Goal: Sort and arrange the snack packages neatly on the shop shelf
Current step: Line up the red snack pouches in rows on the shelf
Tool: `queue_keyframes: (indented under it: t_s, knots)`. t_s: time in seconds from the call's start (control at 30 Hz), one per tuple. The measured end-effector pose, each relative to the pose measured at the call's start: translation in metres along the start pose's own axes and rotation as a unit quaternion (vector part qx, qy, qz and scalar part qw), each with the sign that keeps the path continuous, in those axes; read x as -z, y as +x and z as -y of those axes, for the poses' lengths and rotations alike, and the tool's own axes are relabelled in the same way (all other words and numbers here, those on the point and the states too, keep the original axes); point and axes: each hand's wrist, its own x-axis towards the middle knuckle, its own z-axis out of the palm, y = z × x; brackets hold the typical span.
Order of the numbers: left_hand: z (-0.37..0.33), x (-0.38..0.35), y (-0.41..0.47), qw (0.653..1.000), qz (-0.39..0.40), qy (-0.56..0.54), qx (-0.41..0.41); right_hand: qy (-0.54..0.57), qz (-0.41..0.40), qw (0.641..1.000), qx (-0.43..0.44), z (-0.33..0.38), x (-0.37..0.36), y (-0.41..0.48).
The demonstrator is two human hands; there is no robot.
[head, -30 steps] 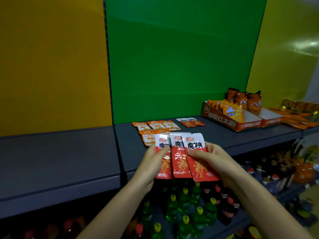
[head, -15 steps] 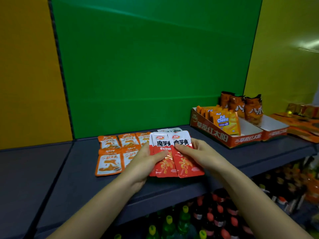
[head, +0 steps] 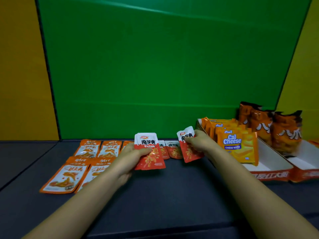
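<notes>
Left hand [head: 133,153]: grip closed on a small stack of red packets [head: 149,152], thumb across the front, held upright just above the shelf [head: 164,195]; at least two packets show at the top edge.
Right hand [head: 196,144]: grip pinched on a single red packet [head: 188,145], tilted slightly, apart from the left stack.
Red packets on shelf [head: 173,150]: two more lie flat at the back, between the two hands, partly hidden by the held ones.
Orange packets [head: 77,171]: laid flat in two rows on the left part of the shelf; the front row holds two larger-looking ones side by side, the back row at least three, the third mostly hidden behind the left hand.
Cheese wafers [head: 236,147]: yellow packs standing in a row inside an open red box [head: 269,175] at the right.
Orange bags [head: 274,130]: three stand upright behind the wafers, against the back wall.
Second box [head: 305,175]: touching the first box on its right, cut off by the frame edge.
Back wall: green panel [head: 164,69] in the middle, yellow panels at both sides.
</notes>
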Motion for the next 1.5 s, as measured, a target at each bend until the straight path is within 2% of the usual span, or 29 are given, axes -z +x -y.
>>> queue_keyframes:
  t_s: [0.1,0.27,0.5,0.73,0.93,1.03,1.1,1.17,1.23,1.27,1.37,1.5]
  knots:
    - [0.000,-0.010,0.012,0.999,-0.019,0.037,-0.018,-0.072,-0.033,0.997,-0.017,-0.007,-0.008,0.030]
    - [0.008,-0.012,0.020,0.999,-0.047,0.022,-0.010,-0.105,-0.043,0.992,-0.045,-0.017,-0.025,0.051]
    - [0.016,-0.013,0.021,0.999,-0.032,0.015,-0.010,-0.183,0.000,0.981,-0.061,-0.026,-0.028,0.060]
    - [0.019,-0.010,0.026,0.999,-0.027,0.030,-0.011,-0.249,-0.041,0.965,-0.070,-0.028,-0.034,0.059]
    - [0.021,-0.008,0.028,0.999,-0.025,0.034,-0.010,-0.291,-0.055,0.954,-0.049,-0.022,-0.032,0.049]
    - [0.022,-0.009,0.027,0.999,-0.018,0.034,-0.011,-0.308,-0.081,0.947,0.028,-0.009,-0.024,0.036]
    - [0.022,-0.010,0.026,0.999,-0.013,0.026,-0.014,-0.255,-0.065,0.961,0.087,0.001,-0.021,0.021]
    - [0.022,-0.012,0.025,0.999,-0.012,0.025,-0.024,-0.112,0.035,0.990,0.081,0.009,-0.022,0.001]
    - [0.023,-0.013,0.025,0.999,-0.012,0.030,-0.040,0.022,0.140,0.989,0.048,0.014,-0.024,-0.017]
    - [0.024,-0.014,0.025,0.998,-0.012,0.035,-0.046,0.028,0.162,0.985,0.052,0.014,-0.025,-0.023]
    - [0.026,-0.016,0.022,0.997,-0.005,0.053,-0.051,0.007,0.134,0.988,0.074,0.012,-0.031,-0.028]
    - [0.019,-0.015,0.018,0.999,-0.036,0.005,-0.041,0.082,0.106,0.988,0.071,0.008,-0.022,-0.030]
